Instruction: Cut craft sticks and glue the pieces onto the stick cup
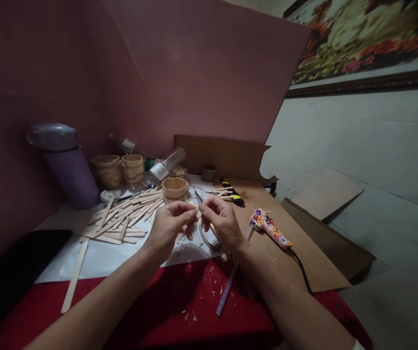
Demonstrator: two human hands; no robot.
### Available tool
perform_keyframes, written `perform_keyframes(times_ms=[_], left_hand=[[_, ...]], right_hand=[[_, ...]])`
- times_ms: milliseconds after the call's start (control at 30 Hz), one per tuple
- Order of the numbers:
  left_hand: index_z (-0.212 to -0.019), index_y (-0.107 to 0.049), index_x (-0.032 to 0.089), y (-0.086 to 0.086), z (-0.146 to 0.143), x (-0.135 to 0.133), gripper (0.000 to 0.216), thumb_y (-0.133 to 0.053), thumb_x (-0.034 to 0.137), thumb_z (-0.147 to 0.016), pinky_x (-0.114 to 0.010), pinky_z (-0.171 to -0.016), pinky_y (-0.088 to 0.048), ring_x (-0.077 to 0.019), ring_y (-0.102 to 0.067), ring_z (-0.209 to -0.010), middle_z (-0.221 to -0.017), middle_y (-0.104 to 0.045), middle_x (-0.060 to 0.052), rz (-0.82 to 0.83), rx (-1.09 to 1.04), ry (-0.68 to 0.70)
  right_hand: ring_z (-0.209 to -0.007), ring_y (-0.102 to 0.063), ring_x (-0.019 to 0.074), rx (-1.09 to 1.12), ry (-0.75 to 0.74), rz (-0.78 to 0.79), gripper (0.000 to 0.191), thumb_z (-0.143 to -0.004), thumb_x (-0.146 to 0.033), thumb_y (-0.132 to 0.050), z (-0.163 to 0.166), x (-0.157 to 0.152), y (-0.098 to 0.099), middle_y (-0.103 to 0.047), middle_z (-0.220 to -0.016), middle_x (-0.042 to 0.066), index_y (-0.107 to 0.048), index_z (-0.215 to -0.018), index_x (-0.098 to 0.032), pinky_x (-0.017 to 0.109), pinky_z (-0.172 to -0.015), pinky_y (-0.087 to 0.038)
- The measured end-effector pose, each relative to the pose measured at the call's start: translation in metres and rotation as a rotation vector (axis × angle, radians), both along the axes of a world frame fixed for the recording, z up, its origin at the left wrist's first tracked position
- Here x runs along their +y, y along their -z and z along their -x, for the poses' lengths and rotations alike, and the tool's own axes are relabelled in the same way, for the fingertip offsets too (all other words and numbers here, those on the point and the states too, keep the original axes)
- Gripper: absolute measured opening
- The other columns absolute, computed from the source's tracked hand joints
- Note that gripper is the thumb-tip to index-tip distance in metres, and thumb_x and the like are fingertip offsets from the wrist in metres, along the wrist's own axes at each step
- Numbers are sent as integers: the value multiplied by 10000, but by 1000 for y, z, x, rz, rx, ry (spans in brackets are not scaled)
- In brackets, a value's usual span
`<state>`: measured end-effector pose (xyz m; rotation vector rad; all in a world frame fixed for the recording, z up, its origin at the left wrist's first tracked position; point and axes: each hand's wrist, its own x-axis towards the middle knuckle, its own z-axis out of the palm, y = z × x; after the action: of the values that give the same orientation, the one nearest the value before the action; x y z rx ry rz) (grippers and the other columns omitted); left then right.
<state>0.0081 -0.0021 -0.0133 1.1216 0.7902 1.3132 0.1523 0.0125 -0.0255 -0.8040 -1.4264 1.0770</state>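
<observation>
My left hand (pixel 172 226) and my right hand (pixel 222 222) meet over the near edge of the white paper. Their fingertips pinch together on a small pale wooden piece (pixel 198 213), mostly covered by the fingers. A dark pointed blade (pixel 198 196) shows just beyond the fingers, and a metal loop (pixel 209 239) below them; they look like parts of scissors, and whether my right hand touches them I cannot tell. Right behind my hands stands a small wooden bucket (pixel 175 188) with a scalloped rim. Many loose craft sticks (pixel 132 214) lie in a heap to the left.
A flowered glue gun (pixel 270 228) with a cord lies on cardboard (pixel 303 257) at right, a clear glue stick (pixel 227 291) nearer. Behind are a yellow-black utility knife (pixel 232 192), plastic bottles (pixel 168 163), two wooden buckets (pixel 133 170) and a purple tumbler (pixel 68 167). Shavings dot the red cloth (pixel 172 291).
</observation>
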Motion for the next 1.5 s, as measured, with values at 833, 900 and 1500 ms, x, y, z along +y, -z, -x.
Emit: perform_keyframes(times_ms=[833, 900, 1500], left_hand=[[-687, -616, 105, -10, 0, -2, 296, -842, 270, -589, -193, -376, -417, -89, -542, -449, -644, -658, -54, 168, -110, 66], [-686, -622, 106, -10, 0, -2, 291, -850, 245, -569, -184, -372, -398, -82, -524, -441, -602, -637, -37, 173, -132, 54], [-583, -597, 124, -12, 6, -2, 367, -853, 387, -574, -171, -288, -328, -57, -416, -339, -457, -519, 12, 75, -20, 152]], right_hand=[[-808, -617, 228, -1278, 329, 51, 191, -730, -129, -569, -24, 5, -3, -668, -884, 116, -570, -920, -152, 289, -627, -369], [-743, -597, 196, -1071, 385, 85, 136, -702, -154, -601, -26, 9, -2, -652, -805, 73, -550, -826, -177, 265, -588, -371], [-417, -528, 90, 8, -17, 97, 483, -757, -436, -693, -4, -14, -25, -621, -630, -49, -506, -1127, -188, 197, -388, -408]])
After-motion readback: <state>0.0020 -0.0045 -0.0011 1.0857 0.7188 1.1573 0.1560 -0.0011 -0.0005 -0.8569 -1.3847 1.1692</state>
